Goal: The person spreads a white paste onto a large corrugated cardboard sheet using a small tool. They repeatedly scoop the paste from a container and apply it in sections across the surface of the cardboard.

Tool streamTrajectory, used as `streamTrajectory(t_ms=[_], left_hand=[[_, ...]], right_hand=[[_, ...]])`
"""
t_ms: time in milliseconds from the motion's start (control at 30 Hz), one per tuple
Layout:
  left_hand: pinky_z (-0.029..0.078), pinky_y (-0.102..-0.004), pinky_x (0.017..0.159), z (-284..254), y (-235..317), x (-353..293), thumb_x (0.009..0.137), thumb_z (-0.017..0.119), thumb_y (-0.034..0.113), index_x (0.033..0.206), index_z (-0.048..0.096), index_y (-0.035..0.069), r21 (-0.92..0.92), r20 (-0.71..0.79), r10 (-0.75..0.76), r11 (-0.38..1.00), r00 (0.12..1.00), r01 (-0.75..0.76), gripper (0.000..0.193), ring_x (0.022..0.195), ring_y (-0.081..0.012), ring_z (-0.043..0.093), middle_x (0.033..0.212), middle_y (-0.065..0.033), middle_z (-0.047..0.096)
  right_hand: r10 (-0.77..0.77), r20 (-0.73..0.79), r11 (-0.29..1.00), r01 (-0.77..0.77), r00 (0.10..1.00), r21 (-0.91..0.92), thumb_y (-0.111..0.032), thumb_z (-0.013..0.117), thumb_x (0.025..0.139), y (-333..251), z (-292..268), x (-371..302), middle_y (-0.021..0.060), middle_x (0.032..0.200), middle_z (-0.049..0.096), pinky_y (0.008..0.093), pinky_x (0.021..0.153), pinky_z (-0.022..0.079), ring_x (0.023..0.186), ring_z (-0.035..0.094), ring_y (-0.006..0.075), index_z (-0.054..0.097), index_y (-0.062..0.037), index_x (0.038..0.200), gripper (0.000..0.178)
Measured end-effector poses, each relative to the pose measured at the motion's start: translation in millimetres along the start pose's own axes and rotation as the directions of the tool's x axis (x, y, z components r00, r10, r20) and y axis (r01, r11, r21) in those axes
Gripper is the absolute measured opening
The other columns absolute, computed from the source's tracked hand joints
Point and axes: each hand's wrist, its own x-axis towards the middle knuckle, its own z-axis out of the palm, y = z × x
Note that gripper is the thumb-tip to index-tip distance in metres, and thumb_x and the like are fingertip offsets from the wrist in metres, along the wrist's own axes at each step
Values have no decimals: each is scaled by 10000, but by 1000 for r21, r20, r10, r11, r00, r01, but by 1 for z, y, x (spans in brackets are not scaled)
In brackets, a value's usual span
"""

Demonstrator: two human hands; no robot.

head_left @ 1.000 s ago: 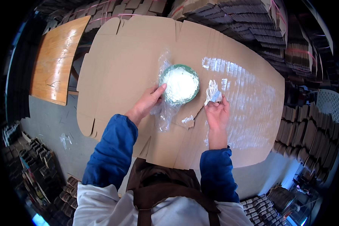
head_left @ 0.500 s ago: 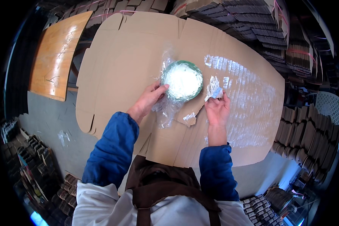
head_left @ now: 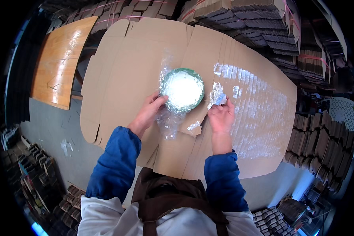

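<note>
Pinching with thumb and fingertips of the right hand a torn scrap, crumpled and whitish with a blue patch. Aiming the scrap's long axis out from that pinch, toward the far side and a little left.

Gripping with the left hand the near-left rim of a green-edged roll, thumb at the upper edge; cannot tell the placing of the other fingers, partly hidden. Roll right of the left fingertips and slightly beyond, touching; from the right fingers, leftward across a narrow gap, so closer to the left hand. Round from above, therefore without a long axis or a pointing direction, bright face upward.

Along the roll's left side, loose clear film, stretched lengthwise from near to far. Just nearer than the roll, a torn piece of brown cardboard. Under both hands, a large flat cardboard sheet, streaked on its right part; cannot tell resting from lifted for the roll above its middle. Leftward, a wooden board. Rightward, stacked cardboard and a white basket. Past the far edge, taller stacks.
</note>
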Motion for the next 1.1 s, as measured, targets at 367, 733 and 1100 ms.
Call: streamTrajectory(t_ms=[367,733,1100], left_hand=[[450,-350,994,-56,4,-9,954,618,262,1299,551,-11,58,-126,88,995,988,-81,445,1092,-173,603,1209,-79,640],[439,-287,929,-56,-8,-7,974,634,339,1323,555,54,38,-172,34,999,984,-28,458,1006,-97,549,1127,5,618],[428,-297,981,-55,-9,-16,986,613,389,1352,512,95,-29,-194,34,999,981,-40,481,1112,-121,526,1227,-33,578]], right_hand=[[118,118,993,-119,986,-6,-224,606,957,53,11,32,-10,997,686,226,634,459,702,543,111,655,-149,1026,113],[-100,59,965,112,993,-239,-227,569,999,-5,-2,18,9,910,626,407,964,462,773,561,124,603,-83,1100,179],[-193,306,457,361,932,-813,-98,585,987,9,101,-28,138,1061,662,314,798,555,807,693,188,575,38,1161,221]])
